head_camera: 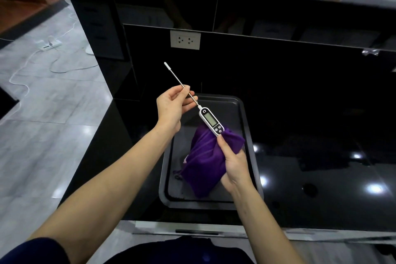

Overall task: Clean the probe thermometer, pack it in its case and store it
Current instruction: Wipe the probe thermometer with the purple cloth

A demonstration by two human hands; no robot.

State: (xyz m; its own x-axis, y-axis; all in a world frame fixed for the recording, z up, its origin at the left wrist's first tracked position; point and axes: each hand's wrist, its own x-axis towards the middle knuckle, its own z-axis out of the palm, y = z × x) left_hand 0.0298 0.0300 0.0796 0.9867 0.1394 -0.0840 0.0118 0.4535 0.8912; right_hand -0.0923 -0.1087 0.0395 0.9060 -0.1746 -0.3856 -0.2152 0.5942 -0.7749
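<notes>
1. Left hand (171, 109) up and to the left of the tray, palm turned inward, fingertips (188, 92) pinched round the bare metal stem of the probe thermometer (211, 120) about midway along its length.
2. Beyond that pinch, up and to the left: free end of the stem, capped by a small white sleeve (167, 66), pointing away from the body, touching nothing.
3. Long axis of the thermometer: a diagonal from upper left (capped tip) to lower right (white body with display and buttons), held in the air above the black tray (246, 113), not resting on it.
4. Lower right end of that axis: right hand (234, 163) closed round a bunched purple cloth (205, 163), thumb up against the butt of the thermometer body; whether that hand truly carries the body or only steadies it through the cloth, hard to tell.
5. Judged relation for the coming move: cloth at the handle end, stem exposed between the two hands, so a wipe would run along the diagonal toward the upper left, with the left hand's pinch in the way and needing to shift or let go.
6. Nearer hand to the stem: the left; nearer to the body and the cloth: the right.
7. No case visible on the glossy black counter (321, 178); packing and storing judged not yet begun.
</notes>
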